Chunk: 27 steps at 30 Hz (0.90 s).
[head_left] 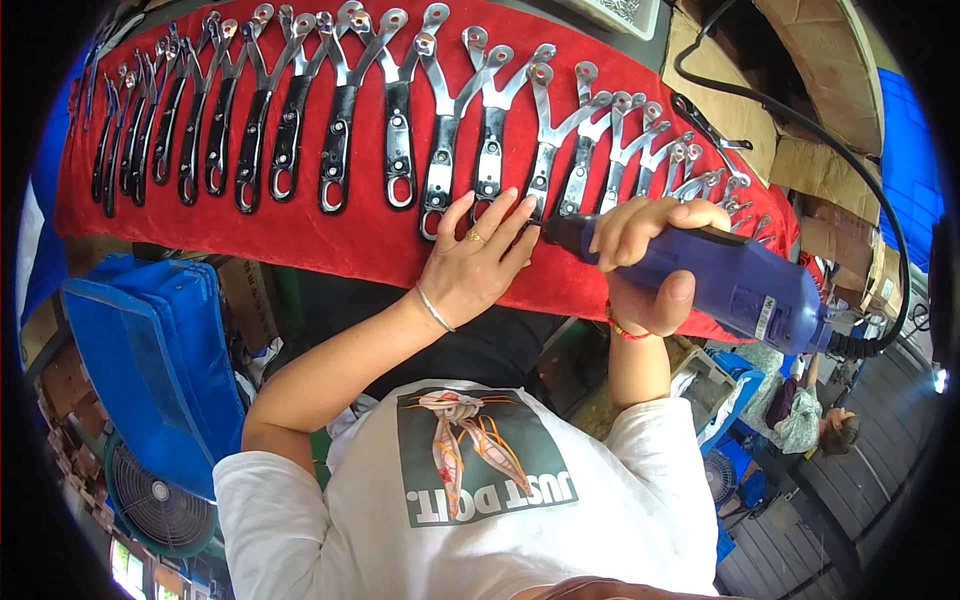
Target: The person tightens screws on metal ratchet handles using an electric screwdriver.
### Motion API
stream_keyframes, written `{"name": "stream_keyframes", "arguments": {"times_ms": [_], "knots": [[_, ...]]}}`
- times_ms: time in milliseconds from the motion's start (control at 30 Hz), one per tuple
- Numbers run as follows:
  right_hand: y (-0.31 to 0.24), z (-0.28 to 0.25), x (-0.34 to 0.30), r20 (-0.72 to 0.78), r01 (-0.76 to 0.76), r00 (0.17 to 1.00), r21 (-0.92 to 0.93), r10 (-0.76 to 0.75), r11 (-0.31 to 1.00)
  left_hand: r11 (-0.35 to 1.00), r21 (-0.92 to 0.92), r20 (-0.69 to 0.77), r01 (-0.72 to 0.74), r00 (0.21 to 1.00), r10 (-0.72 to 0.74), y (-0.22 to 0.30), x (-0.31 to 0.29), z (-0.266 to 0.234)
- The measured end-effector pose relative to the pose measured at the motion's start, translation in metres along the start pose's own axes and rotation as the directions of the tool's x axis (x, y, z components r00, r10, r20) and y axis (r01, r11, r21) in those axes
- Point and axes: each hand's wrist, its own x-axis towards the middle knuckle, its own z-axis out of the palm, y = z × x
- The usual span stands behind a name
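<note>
My right hand [645, 262] is wrapped round a blue-purple corded power screwdriver [745, 288]. The tool lies nearly level, its dark nose pointing left at the lower end of a black-handled, forked metal tool [542, 165]. Whether the bit touches a screw is hidden. My left hand [480, 250] has its fingers stretched out and spread over the lower ends of neighbouring handles, close to the screwdriver's nose. Many such forked tools stand side by side in a row, silver forks away from me and looped black handle ends toward me, like this one [341, 130].
Red cloth [380, 245] covers the bench. Behind it are a white tray of small metal parts [625, 12] and cardboard [820, 60]. The screwdriver's black cord [890, 210] arcs along the right. Blue crates [150, 350] and a fan [160, 490] stand lower left; another person [805, 415] is at right.
</note>
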Motion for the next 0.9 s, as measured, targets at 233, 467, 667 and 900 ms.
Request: {"name": "stream_keyframes", "arguments": {"times_ms": [233,467,667,900], "knots": [[0.003,-0.003,-0.002,0.055,0.020,0.998,0.026,-0.021,0.999,0.999,0.042,0.024,-0.022,0.999,0.021,-0.001,0.001,0.000],[0.006,-0.006,-0.001,0.239,0.068,0.969,0.003,-0.067,0.998,1.000,-0.025,-0.029,-0.016,0.999,0.015,0.000,0.000,-0.002],[0.001,0.003,0.035,0.017,0.088,0.996,0.080,-0.089,0.993,0.998,0.022,0.108,0.061,0.992,-0.063,-0.013,0.000,-0.029],[0.038,0.022,0.062,0.092,0.128,0.986,0.101,-0.137,0.987,0.979,0.188,0.098,0.075,0.991,-0.094,-0.033,-0.001,-0.035]]}}
